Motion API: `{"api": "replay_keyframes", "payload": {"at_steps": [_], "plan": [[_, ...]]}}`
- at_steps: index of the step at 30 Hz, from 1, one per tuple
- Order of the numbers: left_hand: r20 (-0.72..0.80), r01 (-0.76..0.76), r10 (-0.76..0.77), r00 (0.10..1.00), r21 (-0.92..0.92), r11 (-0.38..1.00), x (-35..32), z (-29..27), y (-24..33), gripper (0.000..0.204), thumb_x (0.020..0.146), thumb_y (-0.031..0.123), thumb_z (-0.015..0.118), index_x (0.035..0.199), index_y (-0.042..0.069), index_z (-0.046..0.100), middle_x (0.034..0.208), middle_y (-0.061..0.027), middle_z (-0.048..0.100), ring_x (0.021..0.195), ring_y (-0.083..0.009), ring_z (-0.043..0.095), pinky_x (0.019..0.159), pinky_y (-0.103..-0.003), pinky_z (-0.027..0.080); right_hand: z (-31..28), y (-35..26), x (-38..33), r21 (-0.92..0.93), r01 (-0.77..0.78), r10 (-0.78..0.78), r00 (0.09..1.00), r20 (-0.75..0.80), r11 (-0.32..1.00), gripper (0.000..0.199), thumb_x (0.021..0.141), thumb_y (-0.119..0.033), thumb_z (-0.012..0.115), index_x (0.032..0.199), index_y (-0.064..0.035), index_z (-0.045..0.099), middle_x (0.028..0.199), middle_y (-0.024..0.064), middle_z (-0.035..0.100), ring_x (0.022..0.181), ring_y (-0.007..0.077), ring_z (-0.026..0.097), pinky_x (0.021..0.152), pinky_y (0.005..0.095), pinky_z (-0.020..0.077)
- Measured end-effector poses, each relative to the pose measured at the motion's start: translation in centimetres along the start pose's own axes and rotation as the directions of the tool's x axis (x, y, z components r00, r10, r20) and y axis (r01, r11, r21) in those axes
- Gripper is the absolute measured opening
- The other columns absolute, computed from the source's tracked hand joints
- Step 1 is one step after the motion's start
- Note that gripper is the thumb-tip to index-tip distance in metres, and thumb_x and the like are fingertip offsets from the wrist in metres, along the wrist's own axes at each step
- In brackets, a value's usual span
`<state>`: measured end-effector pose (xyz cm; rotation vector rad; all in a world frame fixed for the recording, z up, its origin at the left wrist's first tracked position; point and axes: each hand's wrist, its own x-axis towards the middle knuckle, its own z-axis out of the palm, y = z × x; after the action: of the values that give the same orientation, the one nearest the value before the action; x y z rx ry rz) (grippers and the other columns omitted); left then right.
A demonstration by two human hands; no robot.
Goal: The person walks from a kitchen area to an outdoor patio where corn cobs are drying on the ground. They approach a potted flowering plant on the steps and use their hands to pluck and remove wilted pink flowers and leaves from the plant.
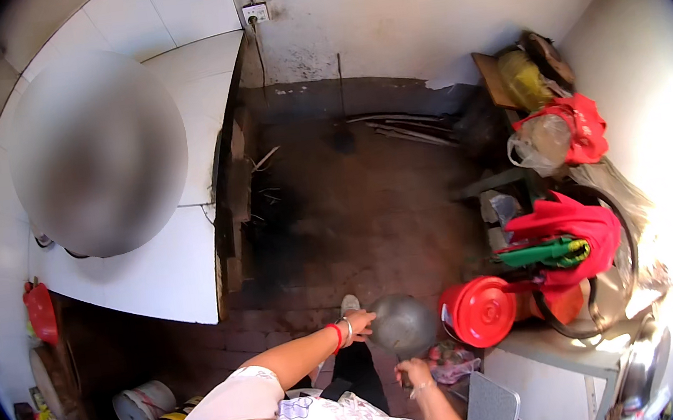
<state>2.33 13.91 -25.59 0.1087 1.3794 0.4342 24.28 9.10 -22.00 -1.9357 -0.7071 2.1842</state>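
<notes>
A round grey metal bowl [403,324] is low in front of me, over the brick floor. At its left rim is my left hand [357,325], its fingers closed at the edge; a red band and a bangle circle that wrist. Just below the bowl's near side, my right hand [414,374] is closed in a fist. What it holds is mostly hidden, and I cannot tell whether it joins the bowl. A red lidded bucket [483,312] stands right of the bowl. A clear plastic bag [454,362] with contents lies beside my right hand.
At left is a white tiled counter [167,268] with a large blurred round grey shape [99,155] on it. A white bucket [144,408] sits below. Red cloth [566,232] and bags crowd the right side. A grey stool seat [493,409] is near my right forearm.
</notes>
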Motion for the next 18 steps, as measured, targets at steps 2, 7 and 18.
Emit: {"api": "replay_keyframes", "payload": {"at_steps": [2, 7, 18], "plan": [[-0.057, -0.156, 0.164, 0.985, 0.121, 0.98, 3.4, -1.9, 5.1, 0.049, 0.081, 0.034, 0.049, 0.123, 0.011, 0.038, 0.102, -0.0112, 0.053, 0.093, -0.0245, 0.052, 0.075, -0.037, 0.043, 1.1, -7.4, 7.7, -0.014, 0.021, -0.019, 0.992, 0.123, 1.0, 0.009, 0.067, -0.009, 0.054, 0.062, -0.0008, 0.053, 0.052, 0.0093, 0.053, 0.041, 0.0176, 0.05, 0.039, 0.0277, 0.0391], [-0.157, -0.262, 0.252, 0.955, -0.049, 0.964, 5.6, -8.2, 11.8, 0.044, 0.084, 0.029, 0.049, 0.122, 0.009, 0.039, 0.116, -0.0091, 0.048, 0.101, -0.0219, 0.05, 0.083, -0.035, 0.04, 4.7, -19.3, 20.6, -0.202, 0.035, 0.02, 0.965, 0.262, 0.979, 0.012, 0.071, -0.009, 0.052, 0.066, 0.0014, 0.052, 0.053, 0.0091, 0.052, 0.042, 0.0181, 0.049, 0.036, 0.029, 0.0388], [-0.658, -0.299, 0.04, 0.752, -0.286, 0.91, -6.6, -17.3, -10.6, 0.035, 0.08, 0.027, 0.053, 0.112, 0.011, 0.051, 0.093, -0.0036, 0.059, 0.075, -0.0132, 0.057, 0.053, -0.021, 0.04, 0.0, -15.3, 20.5, -0.71, -0.244, 0.283, 0.957, -0.066, 0.66, 0.011, 0.07, -0.007, 0.051, 0.065, 0.0018, 0.055, 0.055, 0.0135, 0.054, 0.047, 0.0225, 0.054, 0.042, 0.0319, 0.0404]]}}
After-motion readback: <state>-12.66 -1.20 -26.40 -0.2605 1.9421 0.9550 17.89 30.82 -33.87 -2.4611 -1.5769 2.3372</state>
